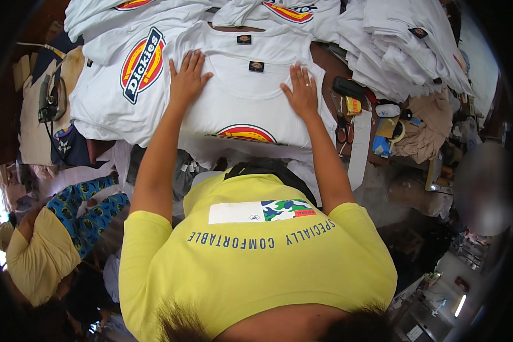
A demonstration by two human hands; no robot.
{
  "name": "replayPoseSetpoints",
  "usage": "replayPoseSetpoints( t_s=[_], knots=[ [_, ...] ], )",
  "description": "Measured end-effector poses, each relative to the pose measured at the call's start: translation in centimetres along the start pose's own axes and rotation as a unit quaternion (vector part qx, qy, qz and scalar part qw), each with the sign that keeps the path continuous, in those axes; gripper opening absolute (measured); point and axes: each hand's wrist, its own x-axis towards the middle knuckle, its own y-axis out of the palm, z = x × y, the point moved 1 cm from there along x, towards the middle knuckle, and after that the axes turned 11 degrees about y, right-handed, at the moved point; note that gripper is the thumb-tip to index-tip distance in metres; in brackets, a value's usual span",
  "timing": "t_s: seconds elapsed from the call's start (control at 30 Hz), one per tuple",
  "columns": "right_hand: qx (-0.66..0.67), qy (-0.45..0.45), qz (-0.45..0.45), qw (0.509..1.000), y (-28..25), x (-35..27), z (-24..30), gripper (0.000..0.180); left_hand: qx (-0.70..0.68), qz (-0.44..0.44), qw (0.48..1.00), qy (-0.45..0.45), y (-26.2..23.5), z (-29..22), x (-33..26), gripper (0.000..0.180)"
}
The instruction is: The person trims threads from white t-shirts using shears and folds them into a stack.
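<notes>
A white sleeveless shirt (233,105) lies spread on the table in front of me, its neckline toward the far side and a dark label inside the collar. Its red and yellow print shows only in part at the near edge, where the cloth drops over. My left hand (189,80) rests flat on the shirt's left shoulder, fingers apart. On the right shoulder lies my right hand (302,94), also flat, with a ring on one finger. Neither hand grips the cloth. Under and beyond it lies another white shirt (222,43).
White shirts (404,45) are piled at the far right. A printed shirt (100,85) lies to the left, beside an iron (51,100). Scissors (345,134), a dark case (347,87) and a tape roll (398,132) sit at the right. Another person (45,251) is at the lower left.
</notes>
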Motion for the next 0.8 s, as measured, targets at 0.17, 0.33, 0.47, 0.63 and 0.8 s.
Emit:
replayPoseSetpoints(
  t_s=[0.17,0.33,0.47,0.63,0.8],
  knots=[
    [-0.006,-0.019,0.010,1.000,0.3,3.2,-0.9,0.062,-0.023,-0.027,0.999,0.015,0.9,1.5,2.3,0.047],
    [0.005,-0.021,0.035,0.999,0.4,3.9,-1.0,0.061,-0.030,-0.073,0.996,0.041,1.0,3.0,5.1,0.031],
    [0.013,-0.013,0.045,0.999,0.3,4.0,-1.0,0.062,-0.020,-0.051,0.990,0.129,0.8,4.4,7.2,0.024],
    [0.027,-0.006,0.062,0.998,-0.1,4.0,-0.9,0.062,-0.076,0.024,0.990,0.119,0.4,6.9,8.3,0.028],
    [0.017,-0.001,0.065,0.998,-0.1,4.1,-1.0,0.061,-0.068,0.024,0.991,0.108,1.3,7.3,8.6,0.034]
  ],
)
